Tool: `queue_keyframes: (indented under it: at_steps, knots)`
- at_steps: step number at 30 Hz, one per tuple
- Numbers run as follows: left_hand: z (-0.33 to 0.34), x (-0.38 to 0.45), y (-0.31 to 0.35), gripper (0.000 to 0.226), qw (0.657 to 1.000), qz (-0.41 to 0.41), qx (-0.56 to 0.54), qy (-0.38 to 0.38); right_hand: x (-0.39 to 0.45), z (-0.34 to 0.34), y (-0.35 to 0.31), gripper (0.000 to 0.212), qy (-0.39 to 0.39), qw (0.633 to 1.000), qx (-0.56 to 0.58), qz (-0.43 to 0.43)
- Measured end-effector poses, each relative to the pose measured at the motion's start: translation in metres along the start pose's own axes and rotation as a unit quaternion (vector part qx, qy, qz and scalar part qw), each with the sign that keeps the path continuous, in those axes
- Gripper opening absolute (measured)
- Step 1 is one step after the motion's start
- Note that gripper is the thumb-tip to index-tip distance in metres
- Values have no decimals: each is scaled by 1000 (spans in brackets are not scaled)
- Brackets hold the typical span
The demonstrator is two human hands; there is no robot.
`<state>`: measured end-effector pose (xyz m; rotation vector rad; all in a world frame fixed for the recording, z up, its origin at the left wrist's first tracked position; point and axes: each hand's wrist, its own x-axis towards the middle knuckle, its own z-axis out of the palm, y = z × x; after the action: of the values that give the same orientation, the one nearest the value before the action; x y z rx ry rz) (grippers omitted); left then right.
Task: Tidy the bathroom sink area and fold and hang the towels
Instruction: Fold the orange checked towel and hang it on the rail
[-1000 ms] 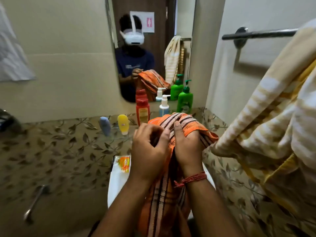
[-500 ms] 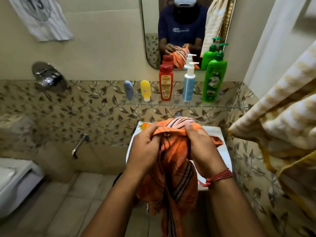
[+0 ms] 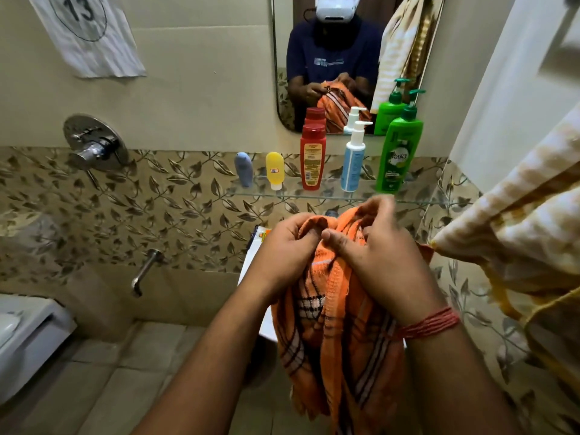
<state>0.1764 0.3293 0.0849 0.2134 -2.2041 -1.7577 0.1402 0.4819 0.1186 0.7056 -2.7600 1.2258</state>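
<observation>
While both hands bunch the top edge of the orange towel [image 3: 332,312] in front of the sink, the left hand [image 3: 288,246] pinches one corner and the right hand [image 3: 376,255] grips a fold beside it. Mismatched corners could skew the fold, and the hanging tail might drag on the floor.

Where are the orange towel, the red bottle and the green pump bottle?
orange towel [image 3: 339,315]: head view, on the hanging cloth below the hands.
red bottle [image 3: 312,158]: head view, on its yellow label, real bottle on the shelf.
green pump bottle [image 3: 398,158]: head view, on its body near the label.
</observation>
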Motion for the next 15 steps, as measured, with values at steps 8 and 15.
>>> queue_keyframes:
  at_steps: [8, 15]
  knots:
    - [-4, 4, -2, 11, 999, 38, -6, -34, 12, -1, -9, 26, -67, 989, -128, 1]
    - [-5, 12, -5, 12, 999, 34, -9, -35, 14, 10, -11, 31, -12, 983, -181, 4]
